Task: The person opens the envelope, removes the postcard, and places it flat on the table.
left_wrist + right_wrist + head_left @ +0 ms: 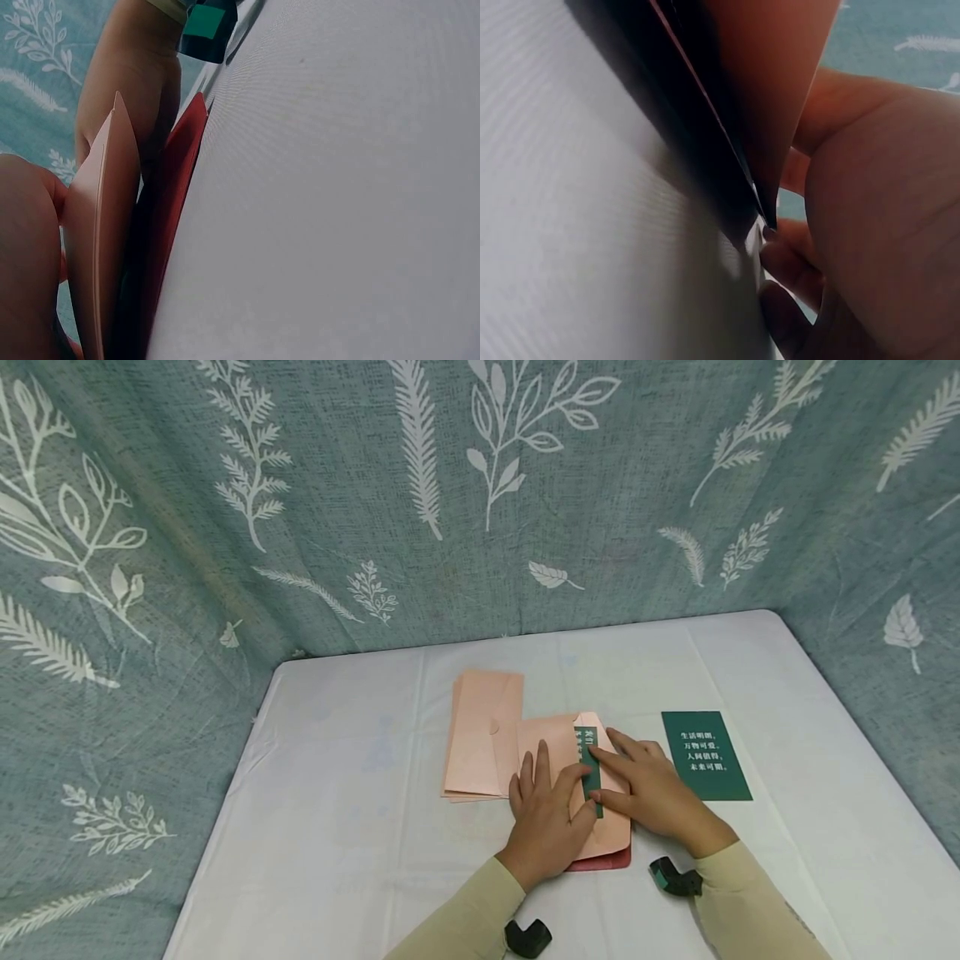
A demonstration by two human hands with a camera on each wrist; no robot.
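A pink envelope (547, 731) lies with its flap (611, 835) folded out to the right. Part of a dark green card (589, 777) with white writing shows at its mouth; the rest is hidden inside. My left hand (543, 827) rests over the envelope with fingers spread, its index finger and thumb reaching to the card. From the right, my right hand (660, 797) touches the card with index finger and thumb extended. Beneath the envelope a red edge (611, 862) sticks out, also a red sheet or cover (176, 154) in the left wrist view.
Several pink envelopes (483, 718) are stacked at the back left, partly beside the one in use. Another green card (705, 760) with white writing lies to the right. A white cloth covers the table (322, 827); patterned curtains (450, 485) surround it.
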